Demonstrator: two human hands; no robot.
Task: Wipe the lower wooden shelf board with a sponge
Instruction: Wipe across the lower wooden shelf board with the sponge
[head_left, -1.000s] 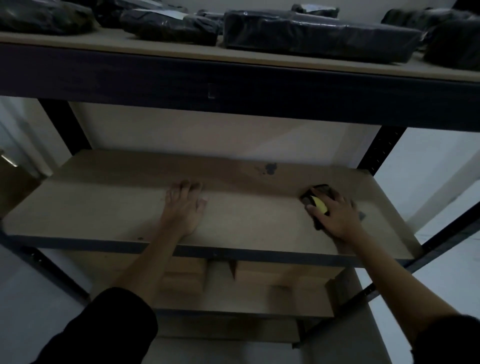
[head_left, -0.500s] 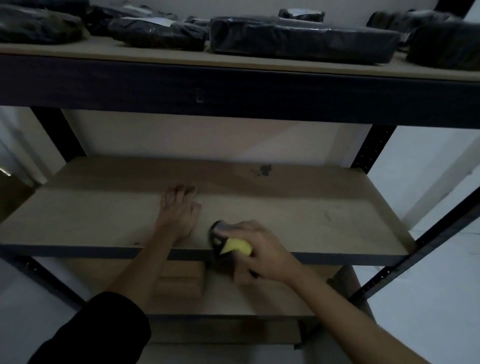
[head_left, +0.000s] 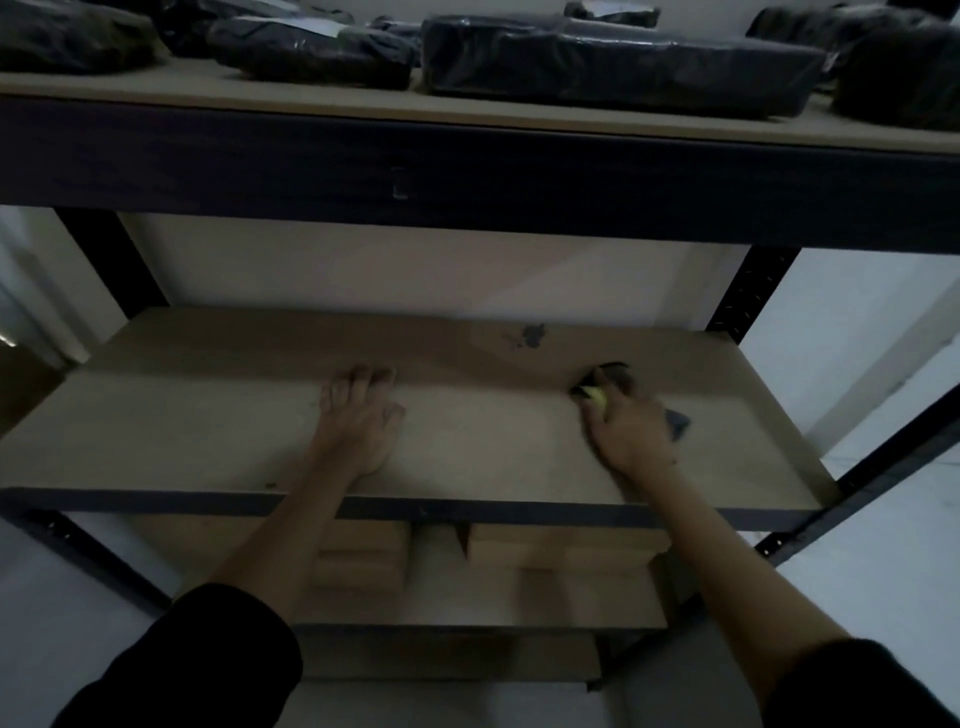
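the right hand (head_left: 631, 431) is closed on the sponge (head_left: 597, 391), pressed on the board (head_left: 467, 441) toward its back right. the left hand (head_left: 358, 421) lies flat and open, holding nothing. the dark stain (head_left: 530, 335) behind may be missed if the strokes stay short.

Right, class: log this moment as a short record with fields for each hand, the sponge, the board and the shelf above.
left hand: flat on the board, palm down, holding nothing
right hand: gripping the sponge
sponge: yellow and dark, pressed to the board, right rear
board: dark stain near back edge
upper shelf: dark wrapped parcels
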